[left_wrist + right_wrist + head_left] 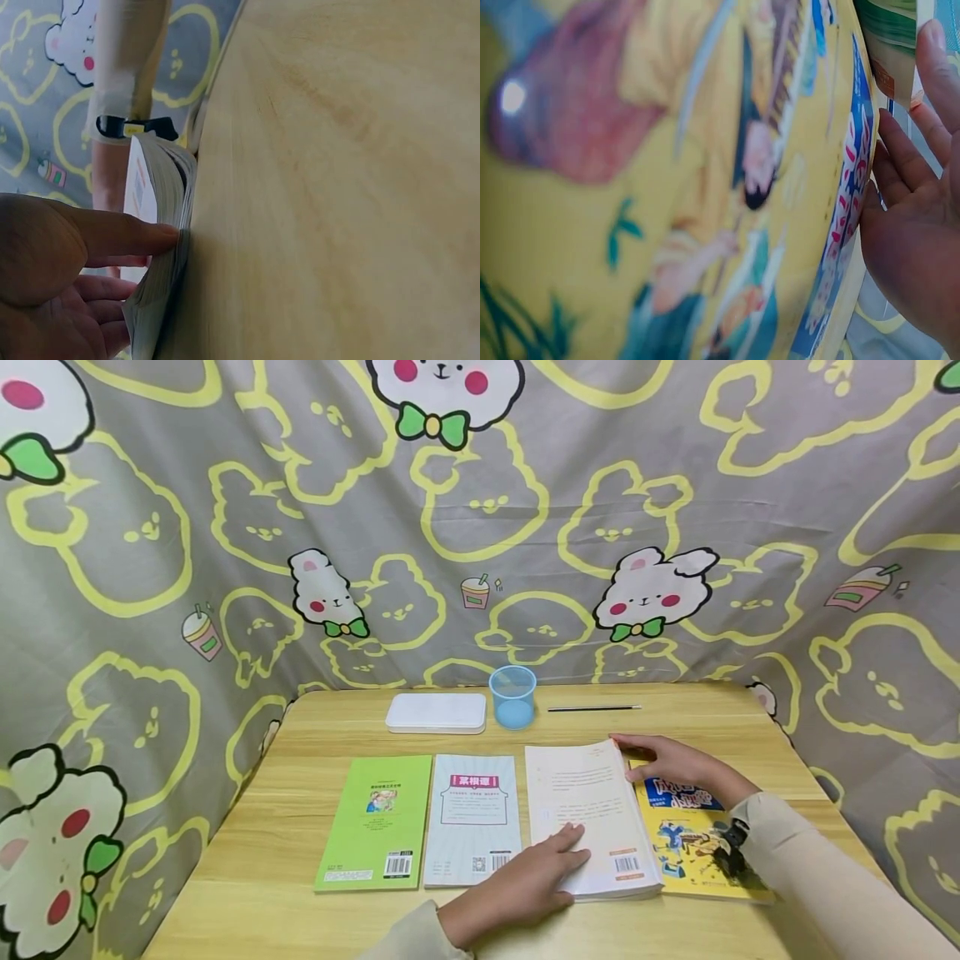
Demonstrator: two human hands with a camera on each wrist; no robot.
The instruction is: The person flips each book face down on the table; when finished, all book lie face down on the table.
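A thick white paperback [581,814] lies on the wooden table, its barcode near the lower right corner. My left hand [528,885] is at its lower left, fingers over the cover. In the left wrist view that hand's thumb [131,234] presses the page edges [169,191]. At the book's upper right corner, my right hand [678,764] touches the side with its thumb, other fingers near the top edge. Beneath the right wrist is a yellow illustrated book [693,852], partly covered by that arm; it fills most of the right wrist view.
Left of the white paperback lie a pale blue book [468,839] and a green book [375,818]. Behind the row are a white case [437,713], a blue translucent cup [513,697] and a thin dark stick [594,708]. A patterned curtain [487,485] hangs at the table's back and sides.
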